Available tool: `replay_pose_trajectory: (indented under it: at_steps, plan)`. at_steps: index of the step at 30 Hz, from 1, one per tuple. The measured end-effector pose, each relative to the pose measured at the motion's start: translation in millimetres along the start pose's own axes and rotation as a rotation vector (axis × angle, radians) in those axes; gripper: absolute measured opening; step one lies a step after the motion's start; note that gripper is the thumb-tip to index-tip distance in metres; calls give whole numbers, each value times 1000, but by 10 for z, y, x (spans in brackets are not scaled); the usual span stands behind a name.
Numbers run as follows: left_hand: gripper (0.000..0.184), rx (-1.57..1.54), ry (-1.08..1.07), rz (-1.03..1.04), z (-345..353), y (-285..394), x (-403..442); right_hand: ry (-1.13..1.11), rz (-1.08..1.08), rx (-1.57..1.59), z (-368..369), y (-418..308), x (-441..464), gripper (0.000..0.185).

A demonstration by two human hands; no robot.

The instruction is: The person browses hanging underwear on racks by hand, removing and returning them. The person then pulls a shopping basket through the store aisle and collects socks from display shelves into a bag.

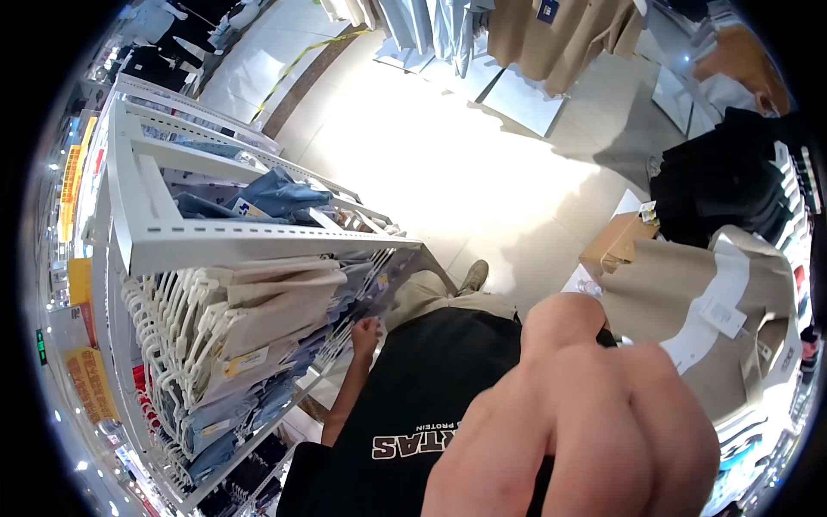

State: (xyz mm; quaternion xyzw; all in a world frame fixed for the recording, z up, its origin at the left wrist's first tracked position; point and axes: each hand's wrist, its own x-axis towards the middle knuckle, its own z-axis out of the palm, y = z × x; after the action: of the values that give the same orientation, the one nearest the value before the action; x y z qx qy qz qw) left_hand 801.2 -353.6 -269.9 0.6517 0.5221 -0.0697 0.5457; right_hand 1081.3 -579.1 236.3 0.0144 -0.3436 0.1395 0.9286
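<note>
My right hand (pixel 594 422) fills the lower right, very close to the camera. Its fingers are bent and pressed together, and whatever they may hold is hidden. My left hand (pixel 366 333) is low at my side, small in view, with its fingers curled in and nothing visible in them. Nearest to it are garments on white hangers (pixel 177 353), hung on a white metal clothes rack (pixel 276 243). Beige trousers (pixel 284 289) and blue denim pieces (pixel 211 431) hang there. I wear a black top (pixel 422 370) with white lettering.
Folded denim (pixel 280 194) lies within the rack's top frame. On the right are a beige garment (pixel 680 293) with a white paper strip, a cardboard piece (pixel 620 241) and black clothes (pixel 724 177). Brown garments (pixel 560 39) hang ahead over white platforms (pixel 525 99). Pale floor tiles (pixel 413 138) lie between.
</note>
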Motion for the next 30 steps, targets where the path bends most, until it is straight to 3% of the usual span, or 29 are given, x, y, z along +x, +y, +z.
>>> replay_pose_trajectory:
  at_steps: [6, 8, 10, 12, 13, 16, 30]
  plan:
    - [32, 220, -3, 1, 213, 134, -80, 290, -159, 196, -81, 147, 271, 23]
    - [34, 207, -26, -25, 300, -19, 108, 258, -120, 230, -280, 203, 405, 19]
    - [34, 195, -49, -38, 400, -175, 369, 174, 51, 308, -507, 170, 485, 22]
    - [33, 175, -58, -19, 555, -203, 626, 94, 214, 381, -715, 169, 491, 32]
    - [32, 156, -51, 10, 652, -227, 757, -19, 194, 377, -823, 306, 710, 39]
    - [30, 76, -17, 114, 926, -361, 1176, -68, 155, 79, -912, 489, 1066, 69]
    - [27, -289, 187, -184, 1301, 970, 1426, -201, 536, 254, -1744, 1684, 1983, 55]
